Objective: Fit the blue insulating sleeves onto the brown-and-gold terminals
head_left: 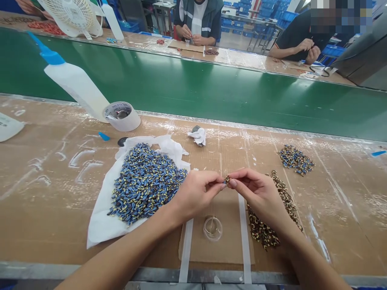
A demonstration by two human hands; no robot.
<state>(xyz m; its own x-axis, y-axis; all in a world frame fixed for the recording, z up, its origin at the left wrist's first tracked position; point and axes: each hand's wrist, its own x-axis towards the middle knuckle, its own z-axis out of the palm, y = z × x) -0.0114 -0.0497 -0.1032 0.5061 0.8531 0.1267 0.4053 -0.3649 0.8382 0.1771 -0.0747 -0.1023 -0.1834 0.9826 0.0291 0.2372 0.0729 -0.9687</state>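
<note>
Over the cardboard mat, the fingertips of my left hand [195, 193] and my right hand [260, 193] meet. My left hand pinches a small blue piece [225, 182]. Between my right thumb and forefinger is a small dark-and-yellow piece [227, 179], touching the blue one; its exact shape is too small to make out. A heap of blue, black and yellow pieces [145, 181] lies on white paper [101, 219] to the left. Partly behind my right hand spreads a pile of curved dark-and-yellow pieces [263, 229]. Below my hands stands a small clear cup [213, 228].
A white squeeze bottle [78, 84] leans beside a tape roll [125, 119]. Crumpled tissue [198, 136] sits behind my hands, and a smaller mixed pile [296, 159] is at the right. Beyond the green conveyor belt [193, 86], other people work at a bench.
</note>
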